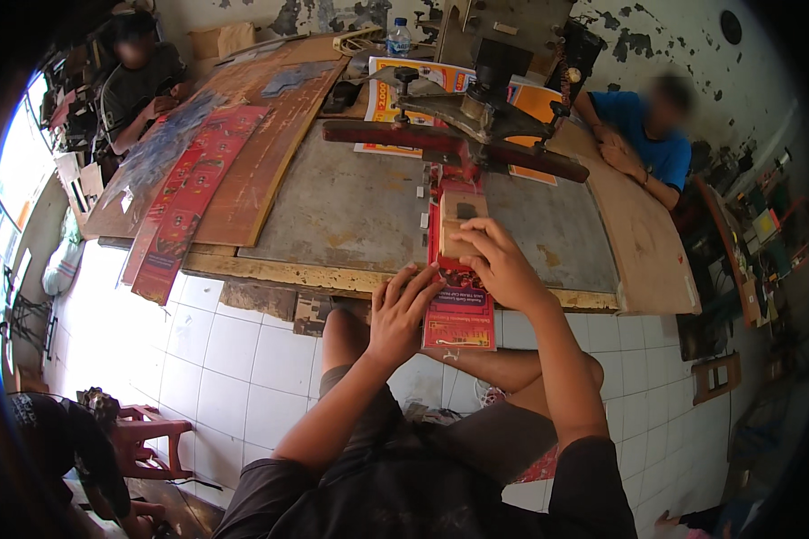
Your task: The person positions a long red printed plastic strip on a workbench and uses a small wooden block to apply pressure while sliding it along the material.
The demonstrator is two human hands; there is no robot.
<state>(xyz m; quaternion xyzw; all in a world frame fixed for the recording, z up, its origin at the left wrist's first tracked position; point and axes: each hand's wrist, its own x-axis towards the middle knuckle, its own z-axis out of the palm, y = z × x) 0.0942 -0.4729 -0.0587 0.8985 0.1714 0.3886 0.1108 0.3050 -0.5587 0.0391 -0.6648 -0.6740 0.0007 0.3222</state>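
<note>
currently at the metal-topped table | my left hand spread flat, pinning the red printed strip steady | right hand pinching a small wooden block on the strip under the press arm

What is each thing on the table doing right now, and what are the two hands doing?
Red printed strip: lying flat, its near end hanging over the table edge.
Wooden block: resting on the strip.
Left hand: fingers spread, pressing the strip's edge.
Right hand: gripping the wooden block.
Press lever: lying crosswise above the strip.
Water bottle: upright, capped.
Stack of red strips: lying flat, overhanging the table.
</note>
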